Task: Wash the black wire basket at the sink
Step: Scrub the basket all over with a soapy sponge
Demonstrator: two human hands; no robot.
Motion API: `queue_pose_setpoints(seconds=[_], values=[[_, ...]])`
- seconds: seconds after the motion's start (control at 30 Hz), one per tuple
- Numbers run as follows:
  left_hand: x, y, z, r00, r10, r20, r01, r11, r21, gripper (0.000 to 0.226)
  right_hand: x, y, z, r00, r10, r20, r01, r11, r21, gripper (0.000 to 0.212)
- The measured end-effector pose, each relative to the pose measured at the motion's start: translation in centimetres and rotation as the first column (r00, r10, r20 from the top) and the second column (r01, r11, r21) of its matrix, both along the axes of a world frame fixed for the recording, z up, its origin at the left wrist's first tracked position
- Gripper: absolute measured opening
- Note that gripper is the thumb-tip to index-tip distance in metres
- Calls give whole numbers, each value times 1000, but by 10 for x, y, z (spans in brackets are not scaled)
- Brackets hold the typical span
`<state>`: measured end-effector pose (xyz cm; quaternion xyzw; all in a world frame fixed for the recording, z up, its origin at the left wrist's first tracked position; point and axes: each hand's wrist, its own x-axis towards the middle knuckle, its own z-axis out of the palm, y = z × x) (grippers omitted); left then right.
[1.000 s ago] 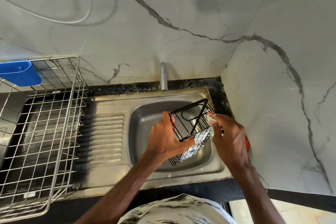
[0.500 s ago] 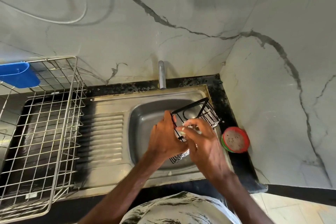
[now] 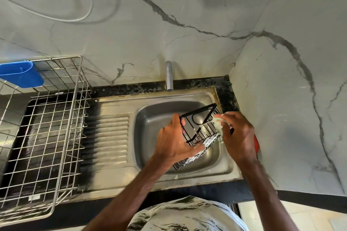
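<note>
While the left hand (image 3: 175, 139) is gripping the black wire basket (image 3: 207, 140) by its near-left side, thumb hooking over the rim and fingers curling round the wires, the right hand (image 3: 239, 137) is pinching a pale sudsy pad (image 3: 218, 124) against the basket's far-right corner.

- Change: half a second ago the right hand was lying across the front of the basket. It is now scrubbing out at the right corner and covering most of the red round dish (image 3: 256, 145) on the counter.
- The basket is staying tilted over the sink basin (image 3: 155, 127), held clear of the bottom.
- Reading: the strokes are travelling from face to face, so I judge soaping is under way and rinsing is not yet started. No water is showing at the faucet (image 3: 169, 76).

Materials:
- Basket: thin black wire, boxy, open rim, tight lattice on the low side, suds clinging to it.
- Pad: soft, foamy, of uncertain type.
- Sink: dull stainless steel with rounded corners and a ridged drainboard (image 3: 112, 137).
- Left of the sink, a chrome wire dish rack (image 3: 56, 137) is carrying a blue plastic cup (image 3: 20, 76).
</note>
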<state>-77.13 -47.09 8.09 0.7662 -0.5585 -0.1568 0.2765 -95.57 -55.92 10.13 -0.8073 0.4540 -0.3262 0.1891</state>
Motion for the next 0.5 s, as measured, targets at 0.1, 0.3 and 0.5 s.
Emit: queue_pose_setpoints(seconds=[0.1, 0.3, 0.5], values=[[-1, 0, 0, 1000, 16, -24, -16, 1000, 15, 80, 11, 16, 5, 995, 85, 53, -84, 996, -32, 27], [3, -1, 3, 999, 4, -42, -5, 999, -32, 75, 35, 35, 7, 966, 260, 15, -258, 964, -60, 25], [8, 1, 3, 1000, -12, -20, 12, 999, -34, 85, -11, -21, -14, 999, -41, -31, 41, 999, -15, 31]])
